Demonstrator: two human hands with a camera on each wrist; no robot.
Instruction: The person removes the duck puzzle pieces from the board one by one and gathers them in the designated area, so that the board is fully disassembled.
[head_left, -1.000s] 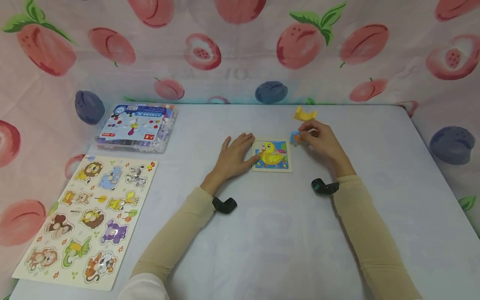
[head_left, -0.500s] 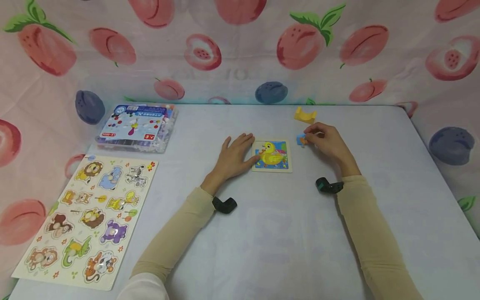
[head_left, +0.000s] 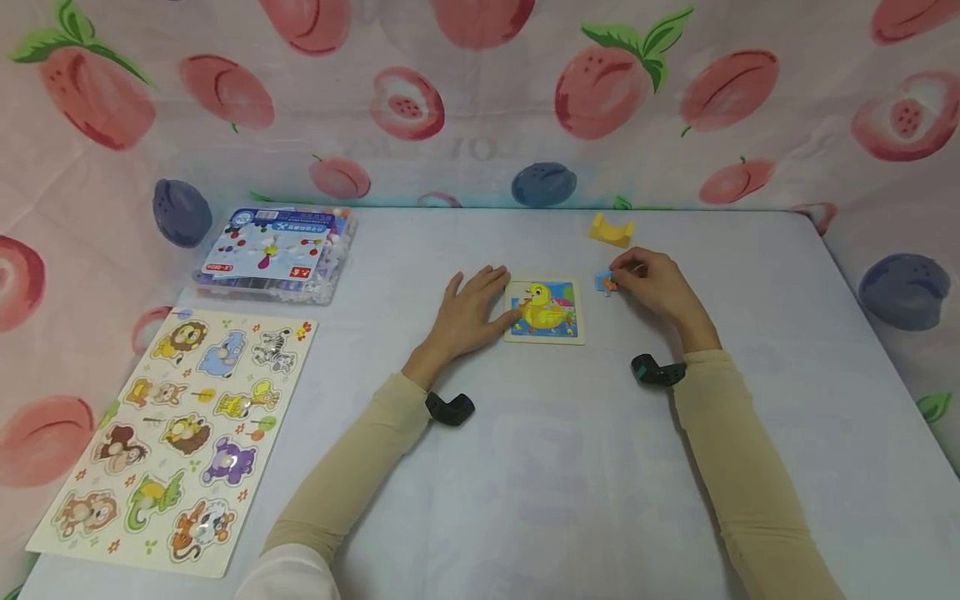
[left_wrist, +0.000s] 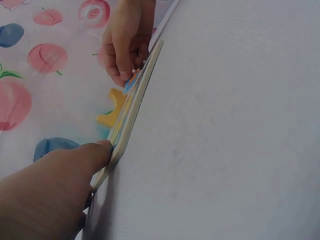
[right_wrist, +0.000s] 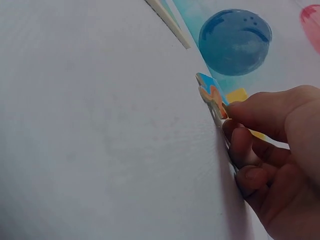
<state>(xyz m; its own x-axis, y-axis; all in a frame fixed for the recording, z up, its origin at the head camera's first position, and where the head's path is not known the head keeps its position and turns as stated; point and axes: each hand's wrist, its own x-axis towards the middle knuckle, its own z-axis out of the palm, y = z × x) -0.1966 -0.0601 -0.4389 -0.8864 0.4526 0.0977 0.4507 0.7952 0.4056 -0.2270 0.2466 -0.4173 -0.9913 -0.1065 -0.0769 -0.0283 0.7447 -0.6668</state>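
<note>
A small square wooden duck puzzle point(head_left: 562, 313) lies flat at mid-table, its picture a yellow duck on blue. My left hand point(head_left: 471, 310) rests beside it with spread fingers, the thumb point(left_wrist: 100, 152) lying over its left edge. To the puzzle's right, my right hand point(head_left: 654, 287) pinches a small blue and orange puzzle piece point(head_left: 605, 282) between thumb and fingertips. In the right wrist view the piece point(right_wrist: 214, 92) tilts up close over the white tabletop, its right end covered by the thumb.
A yellow curved stand point(head_left: 611, 231) sits beyond my right hand, near the table's back edge. On the left lies a large animal peg board point(head_left: 172, 442). Behind it is a clear plastic case point(head_left: 273, 254) with a printed card on top. A fruit-print cloth point(head_left: 465, 100) hangs behind the table.
My right hand has drawn the puzzle piece a little to the right, away from the duck puzzle, then stayed nearly still. My left hand has kept its place.
</note>
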